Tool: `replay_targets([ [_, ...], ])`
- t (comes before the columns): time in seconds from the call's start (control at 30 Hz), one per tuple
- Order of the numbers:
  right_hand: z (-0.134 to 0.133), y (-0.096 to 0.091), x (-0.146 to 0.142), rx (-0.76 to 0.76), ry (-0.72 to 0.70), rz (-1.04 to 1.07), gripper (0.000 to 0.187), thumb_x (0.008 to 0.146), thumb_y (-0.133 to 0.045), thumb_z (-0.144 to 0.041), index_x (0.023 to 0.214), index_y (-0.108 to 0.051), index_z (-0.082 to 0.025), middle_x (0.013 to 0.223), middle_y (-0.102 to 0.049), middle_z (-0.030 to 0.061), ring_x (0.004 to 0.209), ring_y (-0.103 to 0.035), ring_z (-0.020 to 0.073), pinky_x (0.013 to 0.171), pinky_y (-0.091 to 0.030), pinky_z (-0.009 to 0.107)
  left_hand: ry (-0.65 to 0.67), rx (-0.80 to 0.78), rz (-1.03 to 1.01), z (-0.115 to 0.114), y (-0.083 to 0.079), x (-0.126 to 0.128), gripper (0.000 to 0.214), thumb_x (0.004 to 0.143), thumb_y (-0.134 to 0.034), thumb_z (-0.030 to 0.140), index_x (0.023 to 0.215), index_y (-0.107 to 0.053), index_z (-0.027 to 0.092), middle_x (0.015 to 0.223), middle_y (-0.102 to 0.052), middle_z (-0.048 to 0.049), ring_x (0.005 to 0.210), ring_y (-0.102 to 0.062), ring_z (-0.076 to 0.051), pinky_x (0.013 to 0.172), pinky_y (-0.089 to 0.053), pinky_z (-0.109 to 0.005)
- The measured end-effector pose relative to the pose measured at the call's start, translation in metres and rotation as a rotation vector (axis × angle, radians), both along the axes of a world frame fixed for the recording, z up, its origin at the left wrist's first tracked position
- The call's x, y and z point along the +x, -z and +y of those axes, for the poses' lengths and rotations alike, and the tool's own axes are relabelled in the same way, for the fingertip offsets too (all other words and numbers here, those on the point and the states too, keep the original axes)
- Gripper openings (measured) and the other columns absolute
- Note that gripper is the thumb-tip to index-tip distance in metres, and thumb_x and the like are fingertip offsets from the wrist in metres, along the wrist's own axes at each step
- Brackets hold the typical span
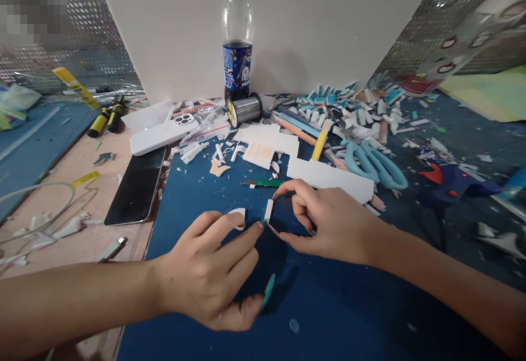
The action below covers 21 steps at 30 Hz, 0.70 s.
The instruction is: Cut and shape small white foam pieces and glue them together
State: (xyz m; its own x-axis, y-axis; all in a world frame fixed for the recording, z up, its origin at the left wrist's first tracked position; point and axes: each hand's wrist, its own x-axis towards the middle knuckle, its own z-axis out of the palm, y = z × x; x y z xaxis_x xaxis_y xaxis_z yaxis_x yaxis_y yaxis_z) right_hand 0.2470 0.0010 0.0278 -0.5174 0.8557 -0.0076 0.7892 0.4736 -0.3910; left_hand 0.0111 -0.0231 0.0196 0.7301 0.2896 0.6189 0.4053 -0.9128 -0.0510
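My right hand [316, 216] pinches a small white strip [268, 211] by its ends, between thumb and index finger, low over the blue mat [329, 306]. From the left, my left hand [217, 265] reaches in, a fingertip at the strip's lower end. Its thumb, with a long teal nail, stands apart from the fingers. By its index finger is a curved white piece [239, 216], partly covered; whether the finger presses on it I cannot tell. Just beyond the strip lies a green-handled craft knife [263, 183].
White sheet pieces [331, 179], light-blue scissors [373, 164] and a heap of offcuts [353, 109] lie beyond my hands. A wire spool [249, 109] and a cola bottle [238, 32] stand at the back. On the left is a phone [135, 185]; on the right, a blue glue gun [456, 180].
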Motion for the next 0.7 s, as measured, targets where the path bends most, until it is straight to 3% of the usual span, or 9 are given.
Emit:
replay_targets([
  [0.13,0.001,0.001,0.0,-0.011,-0.003,0.001,0.043,0.078,-0.06,-0.044,0.109,-0.048,-0.017,0.048,-0.05,-0.0091,0.038,-0.046,0.0106,0.041,-0.023,0.022,-0.047,0.018,-0.019,-0.002,-0.014,-0.004,0.022,0.081,-0.049,0.031,0.084,-0.057,0.011,0.102,-0.068,-0.0175,0.087,-0.058,-0.031,0.067,-0.044,-0.041],
  [0.23,0.002,0.0,-0.001,-0.018,0.004,0.015,0.041,0.077,-0.06,-0.043,0.108,-0.048,-0.017,0.047,-0.05,-0.0093,0.037,-0.046,0.0104,0.041,-0.023,0.022,-0.244,-0.146,0.058,-0.006,-0.023,-0.006,0.028,0.082,-0.057,0.025,0.101,-0.05,0.005,0.109,-0.059,-0.0242,0.098,-0.055,-0.035,0.078,-0.048,-0.048],
  [0.33,0.002,0.0,-0.001,-0.035,-0.014,0.045,0.041,0.079,-0.058,-0.044,0.109,-0.049,-0.017,0.049,-0.05,-0.0087,0.039,-0.047,0.0101,0.042,-0.026,0.021,-0.362,-0.243,0.173,-0.007,-0.02,-0.006,0.046,0.079,-0.068,0.03,0.109,-0.043,0.005,0.114,-0.052,-0.0241,0.104,-0.051,-0.037,0.078,-0.051,-0.051],
  [0.5,0.004,0.002,0.001,-0.067,-0.05,0.089,0.043,0.081,-0.057,-0.045,0.113,-0.049,-0.016,0.05,-0.051,-0.0074,0.04,-0.048,0.0101,0.041,-0.029,0.021,-0.335,-0.223,0.247,0.002,-0.007,-0.008,0.052,0.079,-0.074,0.028,0.11,-0.039,0.006,0.111,-0.05,-0.0195,0.099,-0.05,-0.032,0.076,-0.054,-0.047],
  [0.7,0.005,0.003,0.004,-0.104,-0.088,0.122,0.045,0.084,-0.057,-0.044,0.118,-0.048,-0.015,0.052,-0.051,-0.0071,0.04,-0.048,0.0097,0.041,-0.031,0.021,-0.325,-0.401,0.236,0.011,-0.005,-0.011,0.04,0.083,-0.067,0.017,0.107,-0.035,0.013,0.103,-0.047,-0.0102,0.089,-0.05,-0.025,0.071,-0.053,-0.041],
])
